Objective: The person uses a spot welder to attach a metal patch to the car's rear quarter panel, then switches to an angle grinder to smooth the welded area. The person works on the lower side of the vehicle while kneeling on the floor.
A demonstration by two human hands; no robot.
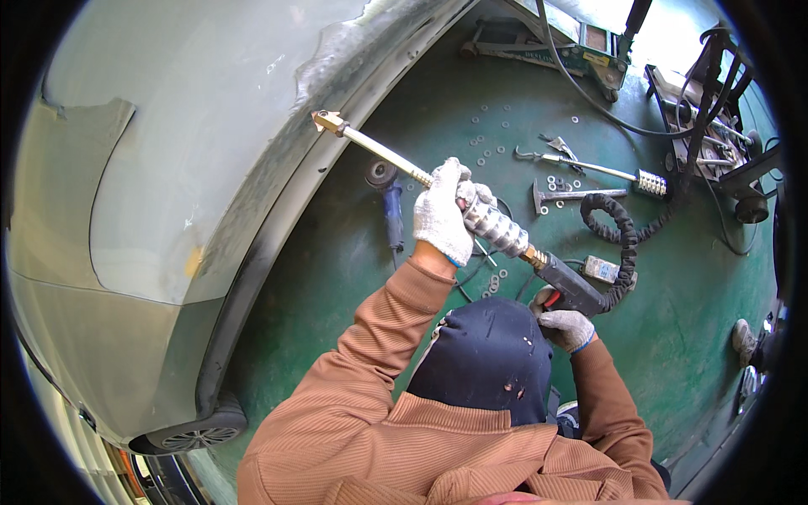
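Note:
A spot-welding dent puller with a slide hammer (499, 230) slants across the view between both hands. My left hand (444, 211), in a white knit glove, wraps its shaft at the front end of the ribbed sliding weight. My gloved right hand (565, 325) holds the black pistol handle (571, 287) beside its red trigger; some fingers are hidden. The brass-coloured tip (329, 122) sits at the lower edge of a grey car body panel (208, 126), apparently touching it. Bare sanded metal (328, 69) shows around there. A sleeved black cable (625, 252) runs from the handle.
On the green floor lie an angle grinder (391, 211), a hammer (581, 195), a second slide hammer (606, 169) with a hook, and several washers (494, 282). A floor jack (543, 53) and a tool cart (713, 136) stand beyond. Another person's shoe (745, 342) shows at right.

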